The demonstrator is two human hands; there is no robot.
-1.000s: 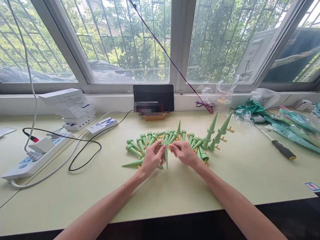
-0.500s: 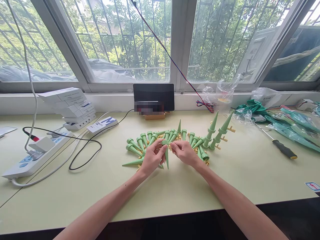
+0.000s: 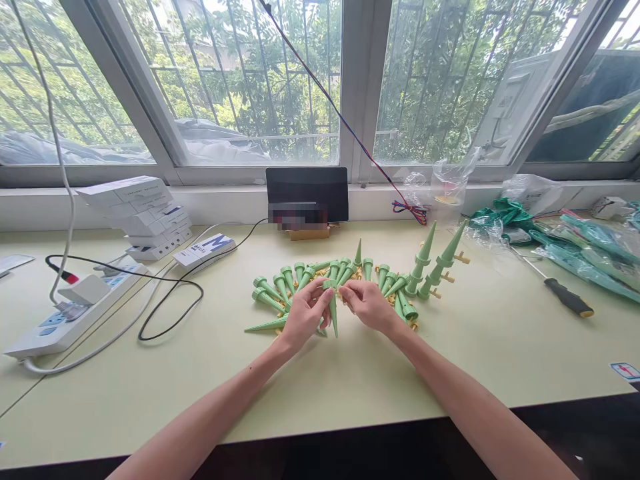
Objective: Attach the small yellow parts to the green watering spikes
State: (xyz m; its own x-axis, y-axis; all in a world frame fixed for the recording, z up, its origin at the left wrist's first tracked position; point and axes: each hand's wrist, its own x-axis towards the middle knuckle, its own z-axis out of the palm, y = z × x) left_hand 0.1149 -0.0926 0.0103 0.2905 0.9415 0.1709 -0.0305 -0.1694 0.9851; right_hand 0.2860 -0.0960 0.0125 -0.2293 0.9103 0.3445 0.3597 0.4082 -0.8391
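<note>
My left hand (image 3: pixel 305 315) is closed around the wide collar of a green watering spike (image 3: pixel 334 319), whose tip points down toward the table. At the collar's right side, the fingertips of my right hand (image 3: pixel 369 305) pinch a small yellow valve (image 3: pixel 339 293), mostly covered by the fingers. Behind both hands, several more green spikes (image 3: pixel 281 285) with yellow valves lie in an arc. One spike (image 3: pixel 269 325) lies flat just left of my left hand. To the right, two stacks of nested spikes (image 3: pixel 424 255) stand with their tips up.
A power strip (image 3: pixel 65 320), looping black cable (image 3: pixel 170 283) and stacked white boxes (image 3: pixel 150 217) occupy the left. At the back, a dark screen (image 3: pixel 307 187) leans by the window. A screwdriver (image 3: pixel 569 298) and green plastic-bagged items (image 3: pixel 590 253) lie at the right.
</note>
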